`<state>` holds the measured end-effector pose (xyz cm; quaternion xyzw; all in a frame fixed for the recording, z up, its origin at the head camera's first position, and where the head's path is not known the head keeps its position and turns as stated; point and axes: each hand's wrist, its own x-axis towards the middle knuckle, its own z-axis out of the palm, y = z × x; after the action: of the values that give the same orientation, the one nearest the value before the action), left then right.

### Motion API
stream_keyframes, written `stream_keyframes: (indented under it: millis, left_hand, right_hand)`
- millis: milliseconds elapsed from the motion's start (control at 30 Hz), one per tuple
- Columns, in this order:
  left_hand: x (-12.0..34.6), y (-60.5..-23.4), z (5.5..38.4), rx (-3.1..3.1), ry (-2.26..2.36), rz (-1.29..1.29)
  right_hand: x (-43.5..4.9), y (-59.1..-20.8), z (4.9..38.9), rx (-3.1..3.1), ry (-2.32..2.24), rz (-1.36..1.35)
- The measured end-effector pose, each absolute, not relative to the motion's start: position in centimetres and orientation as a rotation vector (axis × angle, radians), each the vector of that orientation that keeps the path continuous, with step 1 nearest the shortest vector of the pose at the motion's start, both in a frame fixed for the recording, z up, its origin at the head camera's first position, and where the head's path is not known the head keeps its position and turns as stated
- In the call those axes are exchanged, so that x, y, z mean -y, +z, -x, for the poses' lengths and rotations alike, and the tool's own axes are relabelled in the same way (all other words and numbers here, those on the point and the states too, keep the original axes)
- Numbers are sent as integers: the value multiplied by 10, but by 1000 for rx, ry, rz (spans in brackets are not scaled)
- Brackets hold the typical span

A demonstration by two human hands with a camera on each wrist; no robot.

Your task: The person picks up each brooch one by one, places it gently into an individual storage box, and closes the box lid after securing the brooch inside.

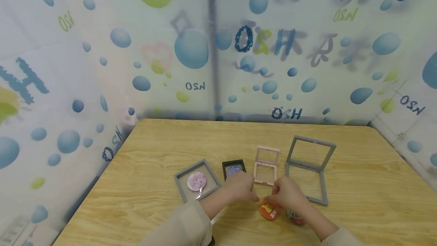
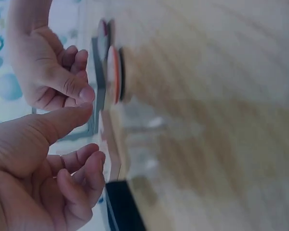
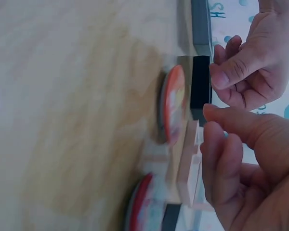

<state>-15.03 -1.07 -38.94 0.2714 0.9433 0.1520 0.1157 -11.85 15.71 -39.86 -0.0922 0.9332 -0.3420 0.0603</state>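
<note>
An orange round badge [image 1: 268, 209] with a yellow figure lies on the table between my hands. Over its upper edge in the head view hovers my right hand [image 1: 288, 196], its fingers loosely bent and nothing between them. To the left of the badge is my left hand [image 1: 239, 188], also holding nothing, with its thumb and fingers apart in the left wrist view. A second badge, red and green [image 1: 295, 216], sits partly hidden under my right forearm. In the right wrist view the orange badge [image 3: 173, 103] stands apart from the fingertips of my right hand [image 3: 245, 159].
A grey frame [image 1: 179, 185] with a pink badge [image 1: 197, 181] lies at left. Beside it is a black frame [image 1: 224, 170] with a purple badge [image 1: 235, 169]. A small pink frame [image 1: 265, 182] and a larger grey frame [image 1: 324, 189] stand unfolded behind my hands.
</note>
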Motion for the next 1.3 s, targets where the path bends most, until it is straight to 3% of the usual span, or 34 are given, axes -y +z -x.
stream_keyframes:
  millis: [533,1067,1300]
  left_hand:
    - [-6,-405,135,-2678,444,-905]
    - [-11,-402,136,-2792,510,-761]
    - [-10,-402,147,-2814,793,-675]
  right_hand:
    - [-171,-411,103,-2659,-1123,241]
    - [-171,-411,106,-2571,-1347,81]
    - [-169,-407,116,-2583,-1463,-57]
